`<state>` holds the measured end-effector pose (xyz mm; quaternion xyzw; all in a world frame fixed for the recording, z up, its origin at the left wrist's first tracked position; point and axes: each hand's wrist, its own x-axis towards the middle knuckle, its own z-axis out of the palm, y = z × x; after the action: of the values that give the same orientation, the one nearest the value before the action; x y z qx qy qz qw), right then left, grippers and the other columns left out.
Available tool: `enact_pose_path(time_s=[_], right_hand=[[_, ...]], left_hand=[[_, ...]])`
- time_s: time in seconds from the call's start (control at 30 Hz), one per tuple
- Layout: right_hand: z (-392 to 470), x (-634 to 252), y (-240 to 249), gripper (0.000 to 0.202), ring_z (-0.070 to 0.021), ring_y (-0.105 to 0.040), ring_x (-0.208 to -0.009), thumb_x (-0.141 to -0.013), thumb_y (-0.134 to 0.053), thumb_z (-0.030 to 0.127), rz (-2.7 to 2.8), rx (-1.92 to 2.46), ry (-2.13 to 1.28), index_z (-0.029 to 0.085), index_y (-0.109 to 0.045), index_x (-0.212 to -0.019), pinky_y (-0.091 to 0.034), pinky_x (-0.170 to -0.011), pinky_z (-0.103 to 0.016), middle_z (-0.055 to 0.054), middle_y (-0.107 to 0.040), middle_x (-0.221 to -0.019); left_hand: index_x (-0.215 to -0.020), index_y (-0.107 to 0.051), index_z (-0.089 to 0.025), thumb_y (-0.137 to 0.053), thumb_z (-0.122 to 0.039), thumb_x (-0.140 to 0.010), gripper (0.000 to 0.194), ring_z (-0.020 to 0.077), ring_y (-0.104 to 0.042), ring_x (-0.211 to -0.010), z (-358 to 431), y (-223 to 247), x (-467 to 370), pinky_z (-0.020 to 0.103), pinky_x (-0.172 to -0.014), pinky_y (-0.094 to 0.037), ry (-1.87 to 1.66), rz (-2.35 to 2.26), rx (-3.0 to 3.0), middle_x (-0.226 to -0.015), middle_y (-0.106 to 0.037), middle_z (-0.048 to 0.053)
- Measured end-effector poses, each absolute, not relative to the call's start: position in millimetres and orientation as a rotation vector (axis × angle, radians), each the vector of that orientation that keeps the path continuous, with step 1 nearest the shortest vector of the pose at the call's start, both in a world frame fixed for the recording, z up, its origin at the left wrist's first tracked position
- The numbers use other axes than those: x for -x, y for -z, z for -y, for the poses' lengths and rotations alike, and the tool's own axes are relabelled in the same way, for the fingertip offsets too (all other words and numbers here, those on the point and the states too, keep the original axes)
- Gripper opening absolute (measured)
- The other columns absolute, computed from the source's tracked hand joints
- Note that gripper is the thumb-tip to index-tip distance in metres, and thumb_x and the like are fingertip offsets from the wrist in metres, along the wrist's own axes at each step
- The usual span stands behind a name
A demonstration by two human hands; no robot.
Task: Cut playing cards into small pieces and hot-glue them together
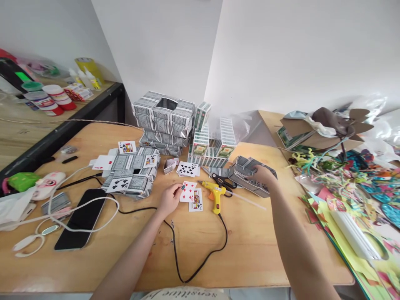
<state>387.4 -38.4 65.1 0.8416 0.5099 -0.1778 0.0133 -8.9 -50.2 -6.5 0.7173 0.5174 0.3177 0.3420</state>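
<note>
My left hand point(168, 201) pinches the edge of a six of diamonds playing card point(187, 192), which overlaps a jack card point(196, 203) on the table. Off to the right, my right hand point(263, 174) grips a grey block point(246, 171) built from patterned playing cards; its fingertips are partly hidden. Between my hands lies a yellow glue gun point(218, 195) with a clear glue stick in its back end. Black-handled scissors point(225, 181) rest beside the block. A flat card structure point(134, 168) with loose cards on top is left of my left hand.
A tall card-built box point(165, 112) stands at the back, beside stacked green card packs point(208, 143). A phone point(81, 218) and white cable lie at left. The glue gun's black cord point(200, 273) loops near the front. Colourful paper scraps point(346, 254) cover the right side.
</note>
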Motion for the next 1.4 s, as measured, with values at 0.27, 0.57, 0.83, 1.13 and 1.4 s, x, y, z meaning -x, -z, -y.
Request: enact_pose_path(time_s=[0.27, 0.57, 0.83, 1.13, 1.4], right_hand=[[39, -372, -56, 0.069, -0.0258, -0.062, -0.08, -0.061, -0.069, 0.032, -1.447, -2.584, 0.624, 0.008, -0.043, -0.121, -0.045, -0.065, -0.033, -0.028, -0.044, -0.119], [37, -357, -60, 0.038, -0.0229, -0.056, -0.093, -0.058, -0.068, 0.019, -1.791, -2.431, 0.741, 0.015, -0.061, -0.095, -0.042, -0.076, -0.026, -0.011, -0.061, -0.101], [36, -345, -65, 0.034, -0.0213, -0.06, -0.085, -0.061, -0.059, 0.01, -1.912, -2.434, 0.761, 0.014, -0.065, -0.094, -0.043, -0.071, -0.025, -0.008, -0.068, -0.093], [37, -349, -93, 0.022, -0.0191, -0.062, -0.072, -0.064, -0.051, 0.01, -1.932, -2.585, 0.641, 0.016, -0.068, -0.077, -0.045, -0.065, -0.025, -0.005, -0.069, -0.074], [19, -268, -148, 0.019, -0.0168, -0.062, -0.067, -0.064, -0.05, 0.012, -2.477, -2.526, 0.845, 0.018, -0.066, -0.07, -0.047, -0.062, -0.024, -0.002, -0.069, -0.072]], left_hand=[[-0.088, -0.06, -0.017, -0.041, -0.027, -0.08, 0.023, 0.0144, -0.057, -0.066, 51, 2, 8, 0.024, -0.062, -0.044, -0.815, -1.345, -1.858, -0.08, -0.066, 0.004], [-0.087, -0.059, -0.017, -0.041, -0.026, -0.08, 0.021, 0.0136, -0.057, -0.064, 50, 3, 8, 0.023, -0.059, -0.043, -0.812, -1.344, -1.869, -0.078, -0.065, 0.004], [-0.088, -0.06, -0.016, -0.042, -0.028, -0.081, 0.023, 0.0139, -0.058, -0.066, 50, 7, 9, 0.023, -0.061, -0.044, -0.867, -1.358, -1.83, -0.079, -0.066, 0.004], [-0.087, -0.061, -0.014, -0.045, -0.038, -0.077, 0.03, 0.0182, -0.061, -0.07, 53, -11, 25, 0.027, -0.063, -0.048, -1.014, -1.488, -1.524, -0.08, -0.067, 0.006], [-0.087, -0.061, -0.015, -0.05, -0.041, -0.072, 0.033, 0.0191, -0.061, -0.07, 72, -5, 59, 0.028, -0.064, -0.049, -1.081, -1.645, -1.372, -0.081, -0.067, 0.007]])
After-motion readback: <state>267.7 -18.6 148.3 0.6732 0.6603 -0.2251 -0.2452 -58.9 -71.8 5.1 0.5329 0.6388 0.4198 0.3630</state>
